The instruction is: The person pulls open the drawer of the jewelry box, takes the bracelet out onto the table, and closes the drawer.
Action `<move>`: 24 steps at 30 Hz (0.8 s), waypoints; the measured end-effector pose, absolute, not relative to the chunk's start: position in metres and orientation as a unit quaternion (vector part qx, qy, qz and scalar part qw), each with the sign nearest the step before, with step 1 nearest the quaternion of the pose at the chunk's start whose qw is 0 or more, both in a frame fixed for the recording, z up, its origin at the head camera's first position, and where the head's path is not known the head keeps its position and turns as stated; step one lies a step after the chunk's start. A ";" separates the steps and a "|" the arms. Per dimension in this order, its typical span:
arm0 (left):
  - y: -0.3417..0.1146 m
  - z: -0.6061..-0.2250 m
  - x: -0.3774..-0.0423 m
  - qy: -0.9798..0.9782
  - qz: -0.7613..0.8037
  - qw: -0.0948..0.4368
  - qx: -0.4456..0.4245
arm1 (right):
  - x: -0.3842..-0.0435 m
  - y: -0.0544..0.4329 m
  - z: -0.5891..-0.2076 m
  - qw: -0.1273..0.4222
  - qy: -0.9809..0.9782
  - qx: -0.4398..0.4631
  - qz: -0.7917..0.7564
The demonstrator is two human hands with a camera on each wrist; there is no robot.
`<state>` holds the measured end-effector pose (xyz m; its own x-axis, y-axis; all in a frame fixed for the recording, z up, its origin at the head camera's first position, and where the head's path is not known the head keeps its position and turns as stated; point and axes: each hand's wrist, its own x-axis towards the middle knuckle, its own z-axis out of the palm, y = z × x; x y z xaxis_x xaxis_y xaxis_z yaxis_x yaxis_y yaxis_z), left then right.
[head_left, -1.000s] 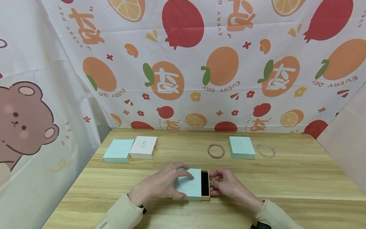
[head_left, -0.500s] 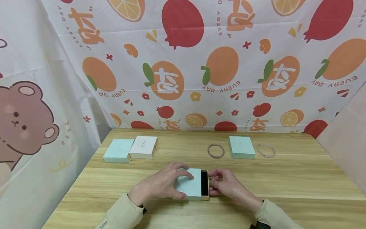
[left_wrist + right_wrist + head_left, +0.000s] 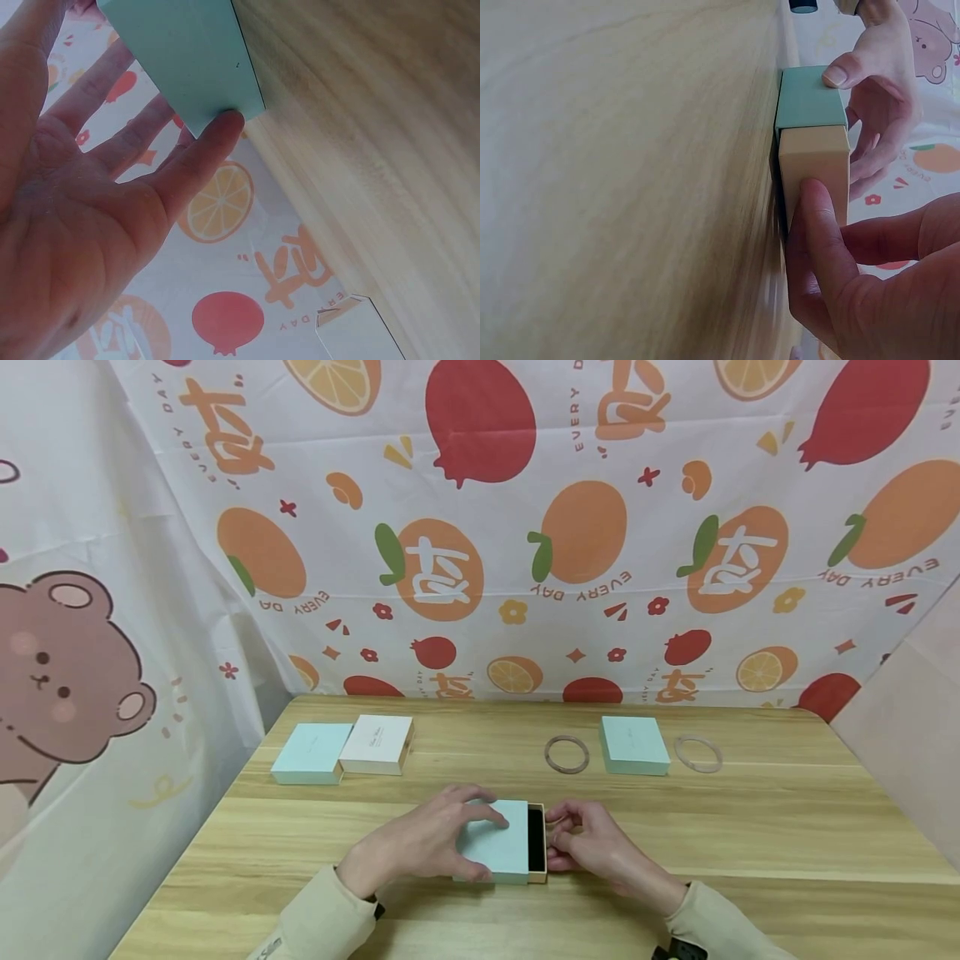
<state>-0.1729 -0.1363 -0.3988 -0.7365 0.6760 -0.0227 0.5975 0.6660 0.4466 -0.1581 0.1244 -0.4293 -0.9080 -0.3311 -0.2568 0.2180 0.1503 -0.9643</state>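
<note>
A mint-green slide-out jewelry box lies on the table in front of me. My left hand grips its outer sleeve, thumb on the near side and fingers over the top and far side. In the left wrist view a fingertip rests at a corner of the green sleeve. The tan inner drawer sticks a little out of the sleeve's right end, with black lining showing. My right hand touches the drawer's end face with its fingers, partly bent. Whether anything lies inside the drawer is hidden.
At the back left a second mint box adjoins a white box. Toward the back right stands another mint box, between a brownish bangle and a paler, clear bangle. A printed cloth hangs behind the table.
The inner drawer has slid slightly left into the sleeve, and my right hand has shifted left with it. My left hand keeps its grip on the sleeve.
</note>
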 end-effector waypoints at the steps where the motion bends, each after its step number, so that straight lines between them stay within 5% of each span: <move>1: -0.136 -0.399 -0.173 0.908 0.211 0.095 0.350 | -0.158 0.124 -0.429 0.212 0.729 -0.038 -0.650; 24: -0.137 -0.400 -0.173 0.907 0.210 0.093 0.354 | -0.160 0.118 -0.431 0.216 0.725 -0.043 -0.652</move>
